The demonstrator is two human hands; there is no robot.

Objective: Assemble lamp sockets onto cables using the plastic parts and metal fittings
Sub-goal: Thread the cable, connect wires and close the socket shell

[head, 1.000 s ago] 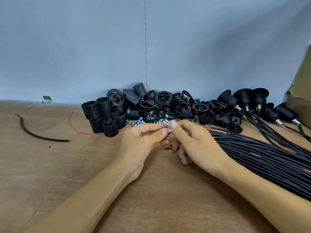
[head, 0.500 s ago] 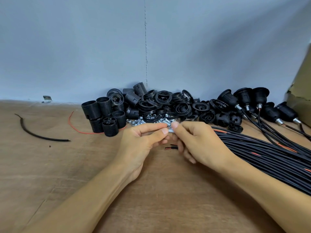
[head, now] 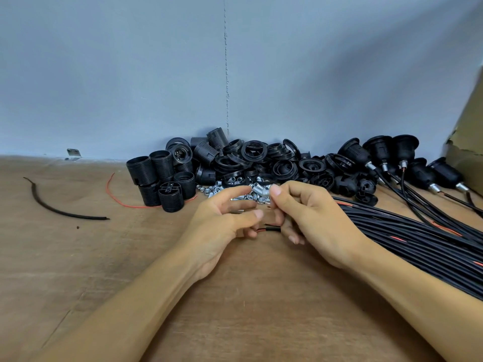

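Left hand [head: 222, 223]: it's let go, thumb and forefinger have spread apart since the pinch, loosely curled, holding nothing.
Right hand [head: 316, 218]: thumb and forefinger nip a small metal fitting [head: 266, 201], other fingers curled under.
Cable end [head: 270, 229]: pokes out beneath, between the 2 hands, over the table [head: 78, 257].
Forearms: both angle inward.
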